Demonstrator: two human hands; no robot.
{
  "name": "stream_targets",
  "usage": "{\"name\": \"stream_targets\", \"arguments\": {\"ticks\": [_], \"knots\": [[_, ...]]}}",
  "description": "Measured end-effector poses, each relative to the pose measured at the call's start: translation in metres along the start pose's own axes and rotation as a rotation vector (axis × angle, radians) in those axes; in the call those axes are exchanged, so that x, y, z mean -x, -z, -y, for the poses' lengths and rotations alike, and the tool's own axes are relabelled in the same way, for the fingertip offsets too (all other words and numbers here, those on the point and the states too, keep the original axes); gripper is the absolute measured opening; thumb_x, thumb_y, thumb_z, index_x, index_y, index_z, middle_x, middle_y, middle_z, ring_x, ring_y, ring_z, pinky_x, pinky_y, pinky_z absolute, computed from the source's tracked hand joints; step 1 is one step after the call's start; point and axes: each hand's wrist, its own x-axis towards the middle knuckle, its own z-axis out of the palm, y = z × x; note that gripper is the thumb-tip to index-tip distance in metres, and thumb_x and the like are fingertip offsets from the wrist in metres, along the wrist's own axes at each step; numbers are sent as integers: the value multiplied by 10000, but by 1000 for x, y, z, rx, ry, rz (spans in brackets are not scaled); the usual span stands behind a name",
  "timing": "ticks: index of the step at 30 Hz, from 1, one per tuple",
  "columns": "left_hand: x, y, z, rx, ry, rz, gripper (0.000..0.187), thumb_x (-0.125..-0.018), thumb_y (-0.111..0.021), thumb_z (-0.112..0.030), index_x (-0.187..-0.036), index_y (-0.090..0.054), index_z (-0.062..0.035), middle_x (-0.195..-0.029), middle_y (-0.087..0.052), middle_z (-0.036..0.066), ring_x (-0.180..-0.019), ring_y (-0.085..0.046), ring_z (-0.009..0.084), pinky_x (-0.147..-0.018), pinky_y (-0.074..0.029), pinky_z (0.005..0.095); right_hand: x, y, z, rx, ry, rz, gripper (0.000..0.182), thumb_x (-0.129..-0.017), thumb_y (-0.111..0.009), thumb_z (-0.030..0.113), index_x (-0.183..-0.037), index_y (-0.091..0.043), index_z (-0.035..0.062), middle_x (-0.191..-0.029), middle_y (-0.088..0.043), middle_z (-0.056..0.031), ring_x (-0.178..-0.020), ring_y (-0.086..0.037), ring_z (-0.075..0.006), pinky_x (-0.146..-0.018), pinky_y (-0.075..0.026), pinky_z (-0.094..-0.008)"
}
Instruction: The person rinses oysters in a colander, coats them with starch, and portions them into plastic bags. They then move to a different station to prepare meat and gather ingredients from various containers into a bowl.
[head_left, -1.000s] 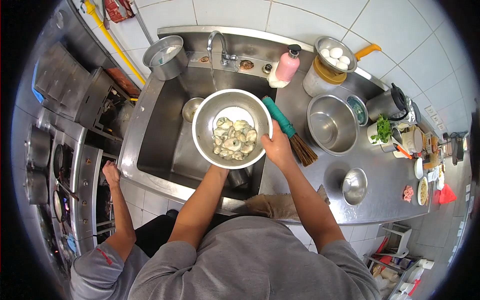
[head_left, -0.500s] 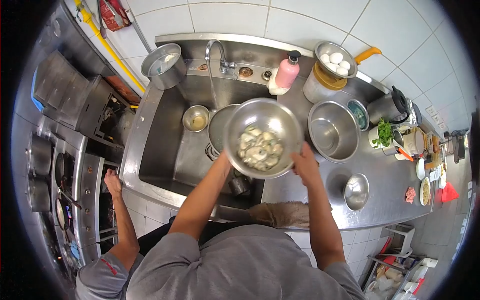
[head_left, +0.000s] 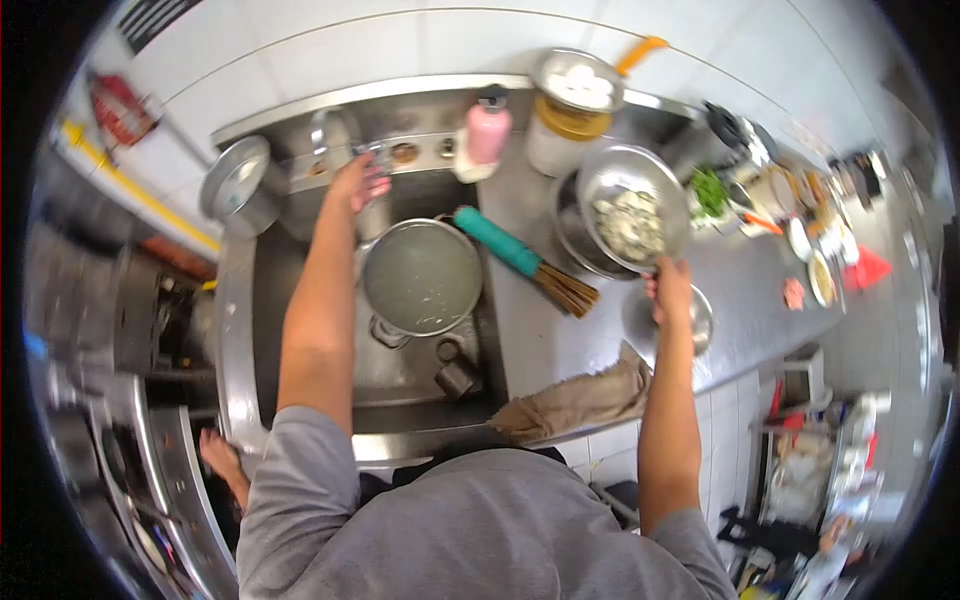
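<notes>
My right hand (head_left: pixel 670 289) grips the near rim of a steel bowl (head_left: pixel 652 172) with oysters (head_left: pixel 630 224). This tilted bowl hangs over a larger steel bowl (head_left: pixel 571 238) on the counter. My left hand (head_left: pixel 362 184) is at the faucet (head_left: pixel 340 133), close to its handle, with the fingers apart. Under that arm's right side, a pot of cloudy water (head_left: pixel 422 277) stands in the sink. A brush of thin sticks with a teal handle (head_left: pixel 505 243) lies from the pot's rim onto the counter.
A steel pot (head_left: pixel 240 188) stands at the sink's back left corner. Behind are a pink bottle (head_left: pixel 488 133) and a bowl of eggs (head_left: pixel 577 88) on a jar. A brown cloth (head_left: pixel 575 400) lies on the front edge. Another person's hand (head_left: pixel 218 456) shows at lower left.
The oyster bowl has moved right, from above the sink's edge to over the larger bowl. My left hand has let go of it and moved to the faucet. The brush has come into view.
</notes>
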Motion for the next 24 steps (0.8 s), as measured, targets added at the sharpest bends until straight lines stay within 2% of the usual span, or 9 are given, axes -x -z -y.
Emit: {"name": "stream_targets", "arguments": {"ticks": [4, 7, 9, 11, 15, 18, 20, 22, 24], "knots": [[-12, 7, 10, 37, -30, 96, 722, -960, -577, -406, -1516, -266, -65, -1542, -272, 224, -1303, -435, 416, -1013, -480, 508, -1, -5, -14, -4, 20, -11, 285, -892, -616, 191, -1004, -414, 24, -690, -618, -131, -483, -512, -118, -392, -411, -254], [-24, 8, 15, -10, 31, 89, 730, -942, -612, -404, -1513, -283, -89, -1577, -196, 217, -1297, -443, 421, -979, -506, 487, 14, -15, -8, 47, 79, -53, 473, -907, -663, 249, -1194, -418, -37, -681, -633, -95, -496, -546, -121, -410, -441, -261], [-29, 4, 18, 42, 39, 93, 684, -934, -625, -402, -1466, -352, -69, -1576, -186, 220, -1259, -491, 398, -955, -525, 467, 31, -19, 0, 61, 99, -9, 647, -913, -679, 269, -1360, -361, -73, -670, -624, -77, -485, -535, -116, -403, -425, -260], [-32, 4, 16, 17, -1, -30, 588, -943, -628, -362, -1401, -419, -57, -1542, -264, 221, -1174, -557, 356, -921, -546, 432, 39, -19, -5, 179, 93, -61, 655, -902, -689, 262, -1384, -374, -51, -706, -633, -98, -507, -573, -133, -419, -449, -274], [-45, 42, 5, 273, -107, 137, 500, -958, -624, -315, -1356, -457, -62, -1514, -324, 208, -1113, -584, 310, -894, -553, 376, 68, 6, -21, 253, 91, -73, 743, -875, -723, 257, -1477, -356, 22, -733, -629, -101, -523, -597, -132, -457, -470, -289], [-28, 61, -10, 421, -113, 223, 461, -964, -626, -286, -1346, -479, -74, -1416, -463, 179, -1068, -599, 266, -872, -550, 336, 89, 55, -46, 123, 122, -123, 658, -878, -720, 244, -1437, -432, 53, -718, -623, -73, -538, -579, -108, -479, -453, -265], [-26, 87, -3, 334, -346, 181, 465, -959, -632, -326, -1336, -506, -84, -1319, -553, 129, -1054, -615, 241, -855, -542, 293, 98, 91, -70, 139, 135, -182, 648, -877, -725, 247, -1431, -444, 64, -727, -633, -75, -539, -577, -109, -479, -454, -270], [14, 91, 7, 252, -303, 127, 375, -962, -617, -401, -1216, -580, -127, -1042, -619, 27, -866, -600, 161, -753, -507, 250, 95, 112, -90, 151, 141, -262, 638, -876, -730, 250, -1424, -456, 74, -736, -642, -77, -540, -574, -110, -478, -455, -275], [63, 81, 24, 170, -178, 286, 303, -967, -589, -470, -918, -601, -171, -814, -531, -36, -679, -475, 108, -657, -425, 255, 95, 128, -105, 285, 121, -289, 665, -852, -760, 294, -1419, -476, 95, -785, -684, -96, -564, -603, -128, -501, -474, -280]]}}
